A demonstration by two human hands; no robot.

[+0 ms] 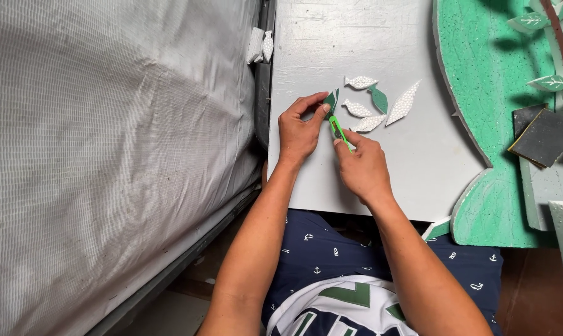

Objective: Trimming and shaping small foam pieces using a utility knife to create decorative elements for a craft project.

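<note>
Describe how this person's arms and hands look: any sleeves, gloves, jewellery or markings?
Both forearms are bare from the bottom edge of the picture to the wrist, with no sleeves in view. The left hand and right hand wear no gloves, and no rings, watch or bracelets show. No markings can be made out. Fingernails look short and unpainted.

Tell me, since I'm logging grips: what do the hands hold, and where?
Left hand pinches a green foam leaf by its edges; right hand grips a green craft knife by its handle.
</note>
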